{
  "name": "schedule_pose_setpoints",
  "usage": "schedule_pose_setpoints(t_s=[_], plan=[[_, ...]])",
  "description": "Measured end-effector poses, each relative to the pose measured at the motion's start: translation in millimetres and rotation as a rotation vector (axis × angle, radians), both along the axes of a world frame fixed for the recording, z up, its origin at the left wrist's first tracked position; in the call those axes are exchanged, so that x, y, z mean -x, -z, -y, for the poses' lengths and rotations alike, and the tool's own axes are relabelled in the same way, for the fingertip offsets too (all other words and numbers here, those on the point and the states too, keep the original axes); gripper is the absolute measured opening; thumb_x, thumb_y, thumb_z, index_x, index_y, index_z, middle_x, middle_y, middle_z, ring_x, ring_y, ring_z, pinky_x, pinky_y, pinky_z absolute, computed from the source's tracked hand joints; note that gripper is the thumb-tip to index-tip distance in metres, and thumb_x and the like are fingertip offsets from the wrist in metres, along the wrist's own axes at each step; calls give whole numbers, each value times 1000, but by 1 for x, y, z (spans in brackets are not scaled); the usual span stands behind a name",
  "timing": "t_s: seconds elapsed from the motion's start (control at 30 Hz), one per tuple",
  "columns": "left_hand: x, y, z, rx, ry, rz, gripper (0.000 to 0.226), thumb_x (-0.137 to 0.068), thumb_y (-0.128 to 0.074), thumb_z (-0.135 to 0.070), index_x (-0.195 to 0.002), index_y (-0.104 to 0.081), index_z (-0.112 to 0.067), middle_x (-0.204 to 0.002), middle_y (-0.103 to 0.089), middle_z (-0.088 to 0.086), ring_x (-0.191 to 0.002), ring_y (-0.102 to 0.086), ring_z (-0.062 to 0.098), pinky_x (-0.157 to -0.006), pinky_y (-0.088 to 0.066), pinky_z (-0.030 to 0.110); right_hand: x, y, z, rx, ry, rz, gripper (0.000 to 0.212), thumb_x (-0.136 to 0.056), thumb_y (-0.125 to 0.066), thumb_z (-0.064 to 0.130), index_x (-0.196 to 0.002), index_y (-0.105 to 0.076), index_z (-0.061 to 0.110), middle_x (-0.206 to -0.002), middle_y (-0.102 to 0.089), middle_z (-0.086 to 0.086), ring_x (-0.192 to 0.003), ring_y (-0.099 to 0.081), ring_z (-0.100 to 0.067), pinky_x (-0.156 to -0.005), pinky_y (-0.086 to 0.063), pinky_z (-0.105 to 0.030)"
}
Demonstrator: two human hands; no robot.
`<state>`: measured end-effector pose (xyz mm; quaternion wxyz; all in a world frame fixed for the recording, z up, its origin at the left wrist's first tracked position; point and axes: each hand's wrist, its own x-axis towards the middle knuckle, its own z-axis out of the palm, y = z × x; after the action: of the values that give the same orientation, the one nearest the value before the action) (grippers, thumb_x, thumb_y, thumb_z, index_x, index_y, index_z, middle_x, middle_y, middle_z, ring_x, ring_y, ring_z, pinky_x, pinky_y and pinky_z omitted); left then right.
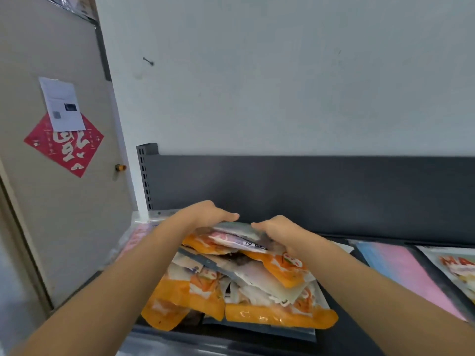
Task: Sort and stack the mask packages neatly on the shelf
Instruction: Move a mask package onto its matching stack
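Both hands rest on top of a loose heap of mask packages (239, 276) at the shelf (354, 327) front, left hand (205, 214) at 11 o'clock and right hand (277, 229) at 1 o'clock, fingers curled over the topmost gray pack (236, 227). These glossy pouches look light, floppy and slippery, so pinching opposite edges seems safest. Flat packs (401, 268) crowd 3 o'clock, the back panel (308, 191) blocks 12, leaving little free room
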<state>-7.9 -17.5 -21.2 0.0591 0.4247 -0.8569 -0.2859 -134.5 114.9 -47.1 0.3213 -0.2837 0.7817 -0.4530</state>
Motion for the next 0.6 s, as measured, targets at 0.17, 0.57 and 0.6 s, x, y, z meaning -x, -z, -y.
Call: schedule_pose_setpoints(t_s=[0.17,0.57,0.6], plan=[[1,0,-4,1,80,-165,75,-80,-64,-61,-131,-56,-7,-125,-61,7,-102,-58,21,-81,-43,30,-2,0,-6,64,71,-51,31,-85,-67,31,-90,-63,0,-87,-65,-17,-79,-63,-30,-71,-50,-37],[42,-23,-122,81,195,-173,61,-80,-62,-61,-105,-63,-5,-95,-66,6,-79,-60,16,-60,-41,26,22,-20,-124,192,149,-120,19,-87,-60,28,-83,-51,11,-78,-48,-2,-67,-46,-16,-60,-40,-27],[52,-22,-139,59,197,-195,62,-79,-63,-61,-106,-63,-6,-95,-66,6,-79,-60,15,-59,-41,26,31,-23,-143,220,162,-133,21,-89,-59,31,-85,-49,13,-79,-45,0,-71,-46,-16,-66,-43,-31]])
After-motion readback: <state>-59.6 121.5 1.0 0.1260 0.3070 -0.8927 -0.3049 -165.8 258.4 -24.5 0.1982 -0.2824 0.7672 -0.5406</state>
